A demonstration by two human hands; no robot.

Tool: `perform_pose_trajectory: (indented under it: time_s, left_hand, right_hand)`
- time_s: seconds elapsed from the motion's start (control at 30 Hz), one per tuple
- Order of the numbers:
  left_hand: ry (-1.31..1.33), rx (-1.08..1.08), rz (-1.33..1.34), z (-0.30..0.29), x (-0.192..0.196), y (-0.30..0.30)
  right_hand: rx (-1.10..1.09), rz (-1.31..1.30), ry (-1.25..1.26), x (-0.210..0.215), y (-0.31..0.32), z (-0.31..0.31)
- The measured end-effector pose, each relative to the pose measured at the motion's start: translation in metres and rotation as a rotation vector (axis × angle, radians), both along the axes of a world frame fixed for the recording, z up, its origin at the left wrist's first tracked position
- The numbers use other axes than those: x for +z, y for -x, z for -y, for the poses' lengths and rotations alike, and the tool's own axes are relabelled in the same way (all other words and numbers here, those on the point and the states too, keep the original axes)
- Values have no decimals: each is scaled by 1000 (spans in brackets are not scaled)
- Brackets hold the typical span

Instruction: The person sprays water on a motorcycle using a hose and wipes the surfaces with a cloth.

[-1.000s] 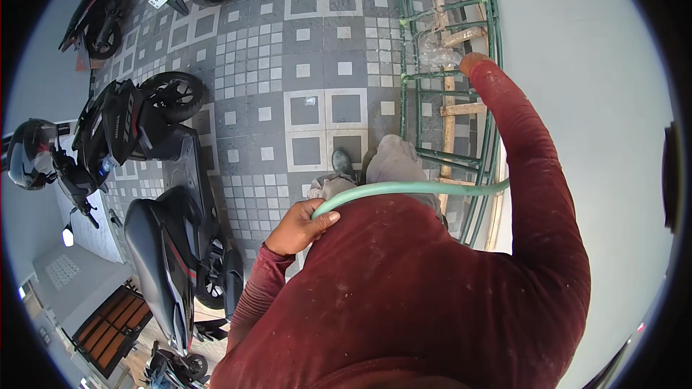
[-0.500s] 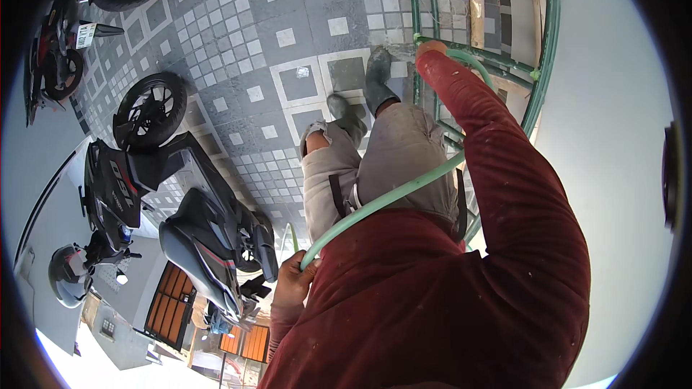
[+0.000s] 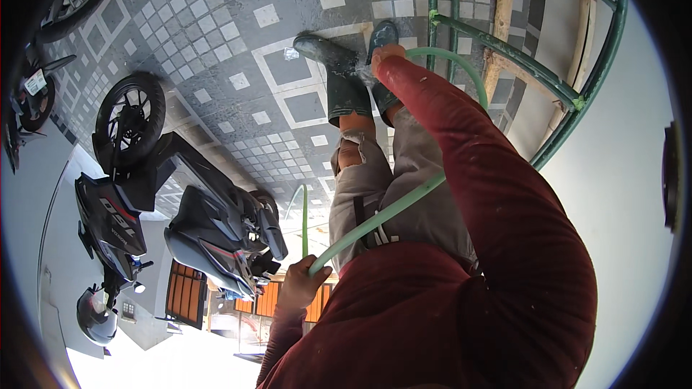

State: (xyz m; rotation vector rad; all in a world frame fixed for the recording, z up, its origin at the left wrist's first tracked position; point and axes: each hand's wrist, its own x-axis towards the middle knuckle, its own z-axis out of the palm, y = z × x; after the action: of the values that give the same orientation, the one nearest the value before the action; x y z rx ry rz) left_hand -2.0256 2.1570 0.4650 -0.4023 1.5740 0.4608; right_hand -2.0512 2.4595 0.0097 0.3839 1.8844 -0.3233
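A pale green hose [image 3: 393, 209] runs slantwise across my lap. My left hand [image 3: 303, 287] is closed around its lower end, low in the picture near my red sleeve. The hose passes behind my right arm and arcs over by the green railing [image 3: 504, 47]. My right hand [image 3: 387, 53] is stretched far forward at the end of its red sleeve and grips the hose there, just above my dark rubber boots [image 3: 346, 79]. Grey torn trousers [image 3: 404, 194] cover my legs.
A black motorcycle [image 3: 209, 227] stands close on my left, with a helmet [image 3: 97, 315] hanging lower left and another bike [image 3: 32, 97] at the far left edge. Wooden slats [image 3: 501, 14] lie behind the railing. The ground is grey patterned tile [image 3: 238, 65].
The view has swung and tilted over the motorcycles. My left hand with the hose has dropped lower in the picture, and my right arm now reaches further toward the railing.
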Motion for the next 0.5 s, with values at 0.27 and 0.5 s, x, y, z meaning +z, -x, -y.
perform_pose_trajectory:
  time_s: [0.27, 0.5]
  left_hand:
    - [-2, -6, 45, 3, -8, -5]
    - [-24, 31, 70, -2, -20, -8]
  right_hand:
    - [-203, -206, 26, -23, 57, 59]
    - [-108, -194, -43, -37, 37, 25]
